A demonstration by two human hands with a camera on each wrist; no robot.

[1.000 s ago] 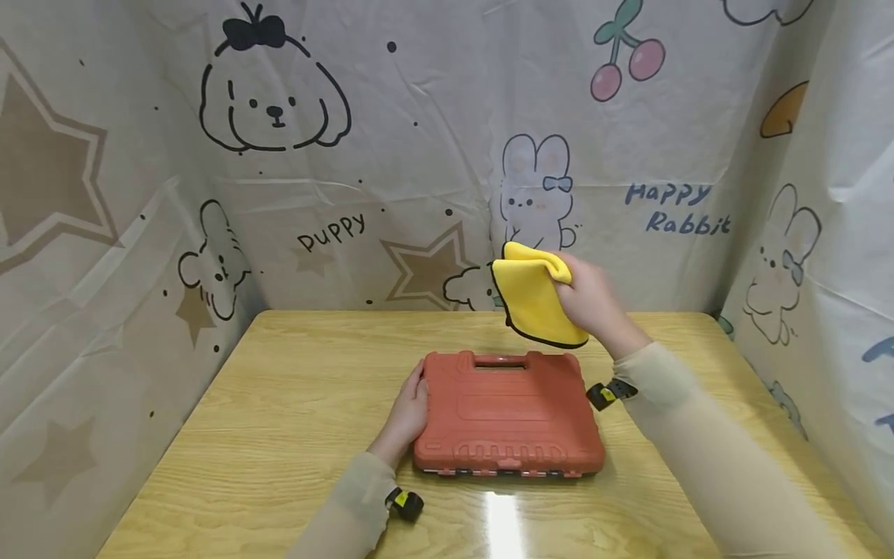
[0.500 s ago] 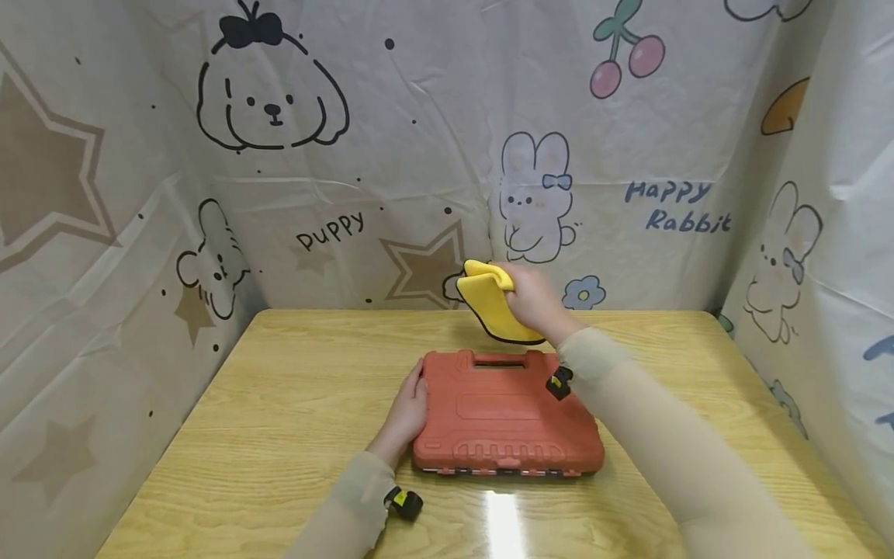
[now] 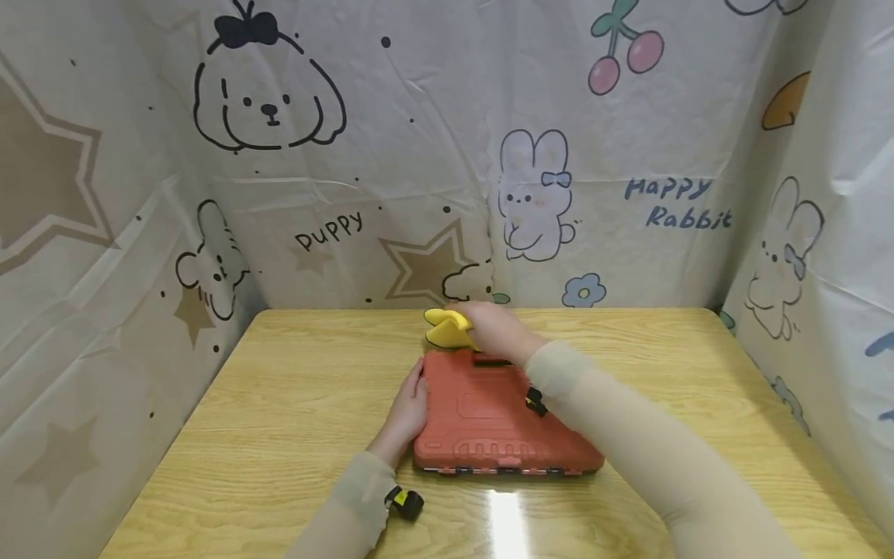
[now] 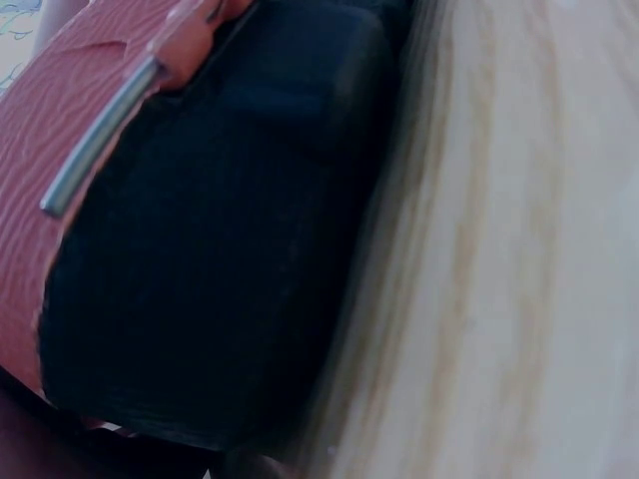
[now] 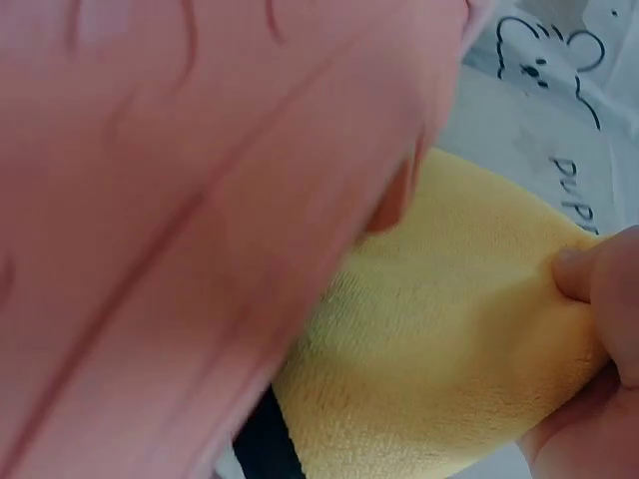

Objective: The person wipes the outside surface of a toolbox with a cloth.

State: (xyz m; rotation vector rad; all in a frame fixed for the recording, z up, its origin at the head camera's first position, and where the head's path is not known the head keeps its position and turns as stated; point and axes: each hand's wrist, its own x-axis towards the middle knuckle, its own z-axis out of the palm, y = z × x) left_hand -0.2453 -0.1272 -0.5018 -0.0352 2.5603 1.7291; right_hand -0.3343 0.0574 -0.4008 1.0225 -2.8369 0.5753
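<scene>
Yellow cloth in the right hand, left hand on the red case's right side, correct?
No: the left hand is on the left side of the red case, as the head view shows. The right hand holds the yellow cloth.

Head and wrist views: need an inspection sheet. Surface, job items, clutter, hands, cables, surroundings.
Surface: wood-grain table, patch of glare on the near side.
Job items: red case lying flat on the table; yellow cloth at its far edge, contact unclear.
Clutter: nothing seen.
Left hand: rests against the case's left side.
Right hand: pinches the cloth.
Cables: nothing seen.
Surroundings: pale cartoon-printed sheets at back and both sides.
</scene>
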